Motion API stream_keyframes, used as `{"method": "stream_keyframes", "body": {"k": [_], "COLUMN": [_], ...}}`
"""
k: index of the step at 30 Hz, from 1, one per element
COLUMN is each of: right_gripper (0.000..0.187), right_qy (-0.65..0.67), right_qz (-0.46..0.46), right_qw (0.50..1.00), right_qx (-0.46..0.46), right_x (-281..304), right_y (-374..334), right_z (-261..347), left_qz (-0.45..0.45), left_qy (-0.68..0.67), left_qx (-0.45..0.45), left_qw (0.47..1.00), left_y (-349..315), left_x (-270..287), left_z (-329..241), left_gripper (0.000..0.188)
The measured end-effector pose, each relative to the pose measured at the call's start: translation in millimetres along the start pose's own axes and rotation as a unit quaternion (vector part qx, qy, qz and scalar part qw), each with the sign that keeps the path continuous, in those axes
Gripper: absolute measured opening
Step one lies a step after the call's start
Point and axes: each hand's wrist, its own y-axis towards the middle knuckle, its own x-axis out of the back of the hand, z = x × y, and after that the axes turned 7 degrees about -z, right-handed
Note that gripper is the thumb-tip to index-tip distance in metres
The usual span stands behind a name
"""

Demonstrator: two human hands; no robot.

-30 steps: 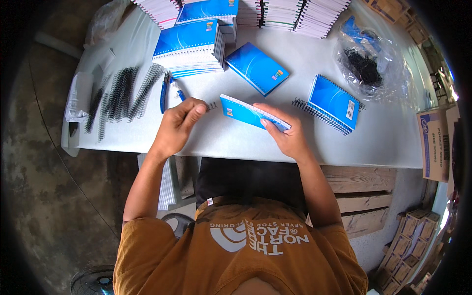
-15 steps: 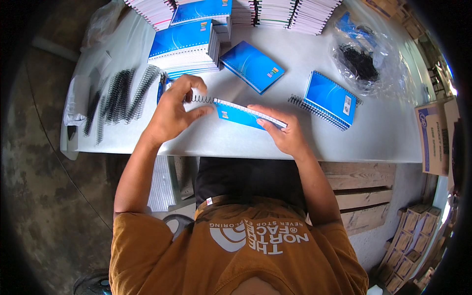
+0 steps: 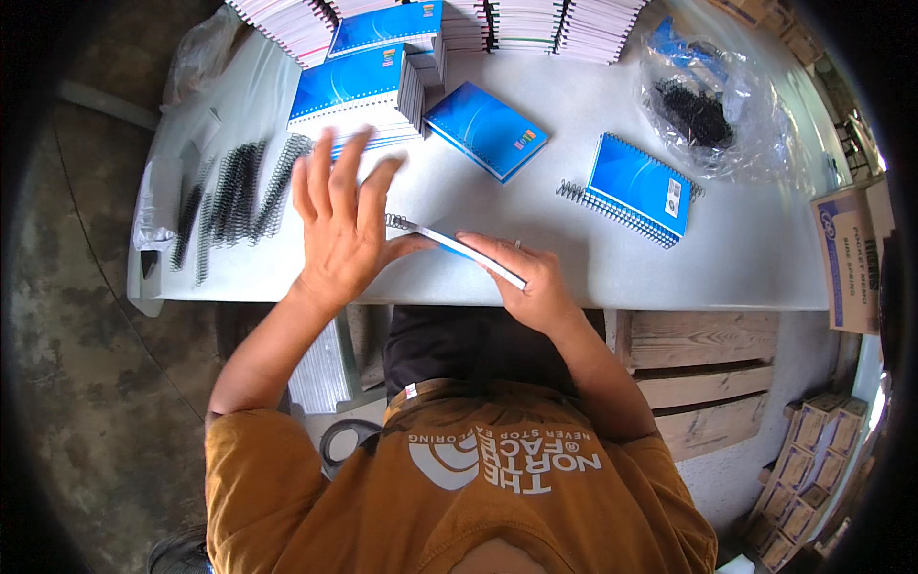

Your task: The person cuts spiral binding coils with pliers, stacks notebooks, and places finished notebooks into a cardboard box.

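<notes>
My right hand (image 3: 537, 287) grips a thin blue-covered notebook (image 3: 473, 254) near the table's front edge, its pale page edge turned up toward me. From the notebook's left end sticks out a dark spiral coil (image 3: 396, 222). Beside that coil my left hand (image 3: 342, 225) is open, fingers spread and raised, slightly blurred. Its thumb lies close to the notebook's left end; whether it touches I cannot tell. How far the coil runs through the notebook's holes is hidden.
Loose spiral coils (image 3: 237, 196) lie at the left. Behind are a stack of punched blue notebooks (image 3: 354, 91), a single notebook (image 3: 488, 129) and several bound white-paged books (image 3: 521, 27). At right sit coil-bound notebooks (image 3: 639, 184) and a clear bag (image 3: 755, 143) holding dark coils.
My left hand has opened from a curled pose, its fingers spreading upward. The notebook has tipped so its blue cover is mostly turned away, and its left end sits lower.
</notes>
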Motion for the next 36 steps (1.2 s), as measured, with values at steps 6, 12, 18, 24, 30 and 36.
{"method": "stream_keyframes", "body": {"k": [6,12,18,24,30,36], "right_gripper": [0.050,0.054,0.047,0.062,0.067,0.067], "right_qy": [0.020,0.010,-0.008,-0.029,0.019,0.012], "right_qz": [-0.015,0.005,0.014,0.055,-0.020,0.015], "right_qw": [1.000,1.000,0.995,0.998,0.998,0.997], "right_qx": [0.002,0.021,0.099,0.011,0.057,0.074], "right_x": [-14,-18,-22,-13,-20,-29], "right_y": [-9,-15,-15,-26,-18,-20], "right_z": [-3,4,11,5,7,5], "left_qz": [0.003,0.067,-0.197,-0.167,-0.038,-0.216], "left_qy": [-0.065,-0.119,-0.049,-0.119,-0.210,-0.050], "left_qx": [-0.098,-0.005,-0.008,-0.139,-0.022,0.048], "left_qw": [0.993,0.991,0.979,0.969,0.977,0.974], "left_y": [-101,-116,-37,-69,-119,-48], "left_x": [-34,-37,-31,-35,-62,-43], "left_z": [-27,-34,-6,-36,-59,8], "left_gripper": [0.110,0.114,0.100,0.112,0.114,0.113]}}
